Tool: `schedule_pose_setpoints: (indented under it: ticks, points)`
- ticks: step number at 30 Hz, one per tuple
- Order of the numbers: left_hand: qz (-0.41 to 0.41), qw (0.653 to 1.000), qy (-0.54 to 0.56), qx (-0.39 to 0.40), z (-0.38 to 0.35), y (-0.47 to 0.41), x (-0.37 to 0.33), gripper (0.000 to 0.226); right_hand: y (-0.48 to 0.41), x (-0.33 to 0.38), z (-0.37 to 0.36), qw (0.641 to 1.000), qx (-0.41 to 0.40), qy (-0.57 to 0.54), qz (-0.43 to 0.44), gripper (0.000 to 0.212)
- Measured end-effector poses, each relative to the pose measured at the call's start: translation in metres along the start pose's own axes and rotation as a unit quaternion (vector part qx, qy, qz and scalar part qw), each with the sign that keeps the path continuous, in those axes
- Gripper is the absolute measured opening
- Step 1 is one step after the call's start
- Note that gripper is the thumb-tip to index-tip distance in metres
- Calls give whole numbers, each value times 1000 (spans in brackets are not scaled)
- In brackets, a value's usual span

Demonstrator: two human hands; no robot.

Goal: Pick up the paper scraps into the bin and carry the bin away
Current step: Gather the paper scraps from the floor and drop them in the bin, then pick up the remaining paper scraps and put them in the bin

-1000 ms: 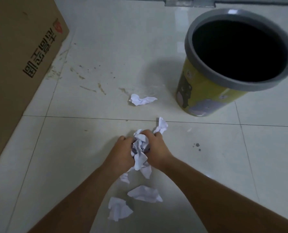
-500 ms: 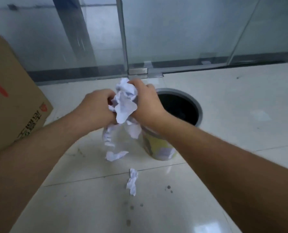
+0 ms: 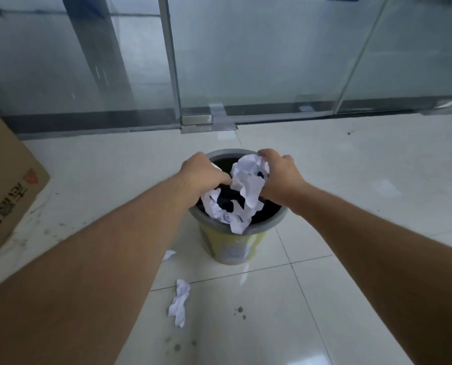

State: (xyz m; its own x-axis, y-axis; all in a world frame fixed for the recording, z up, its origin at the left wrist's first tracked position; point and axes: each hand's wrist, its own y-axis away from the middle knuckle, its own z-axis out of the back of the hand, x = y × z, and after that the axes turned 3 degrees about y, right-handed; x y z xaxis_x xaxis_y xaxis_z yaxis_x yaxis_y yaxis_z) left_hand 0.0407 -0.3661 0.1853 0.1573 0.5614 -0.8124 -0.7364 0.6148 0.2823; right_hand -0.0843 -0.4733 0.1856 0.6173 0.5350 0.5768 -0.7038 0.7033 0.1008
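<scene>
A yellow bin (image 3: pixel 232 246) with a grey rim stands on the tiled floor in the middle of the view. Both hands hover over its dark mouth. My left hand (image 3: pixel 202 173) and my right hand (image 3: pixel 279 177) hold a bunch of crumpled white paper scraps (image 3: pixel 248 180) between them, and loose ends hang down into the bin. One scrap (image 3: pixel 179 304) lies on the floor in front of the bin. Another small scrap (image 3: pixel 169 254) peeks out beside my left forearm.
A large cardboard box (image 3: pixel 6 191) stands at the left edge. A glass wall with metal frames (image 3: pixel 171 61) runs behind the bin. Dark spots (image 3: pixel 239 312) mark the floor tiles near me.
I lifted the bunch of scraps from the floor, raised it and brought it forward over the bin. The view tilted up from the floor toward the glass wall.
</scene>
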Motion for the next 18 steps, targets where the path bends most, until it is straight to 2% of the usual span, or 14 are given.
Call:
schedule_pose_setpoints:
  ticks: [3,5,7,9,11,13,15,16,18]
  points:
    - [-19,999,37,30,6,0,14,49,-2,2,-8,999,-10,42,-3,83]
    - [-31,998,49,-15,21,1,26,59,-4,7,-15,996,-43,73,-14,75]
    - [-26,996,55,-66,45,-1,48,57,0,20,-26,992,-96,80,7,64]
    - [6,996,38,-85,68,2,84,51,16,41,-43,983,-151,37,93,53]
    - [45,995,-1,-83,85,7,130,51,44,62,-70,963,-159,0,217,43]
    - [81,993,-53,-70,91,15,177,55,71,73,-108,942,-109,-1,317,35]
    - [113,988,-98,-40,89,19,219,61,86,63,-154,931,-36,16,364,30]
    - [122,984,-128,-24,86,19,239,66,89,52,-176,932,4,35,361,32]
    - [119,969,-216,19,74,18,271,79,90,23,-216,948,92,83,293,46]
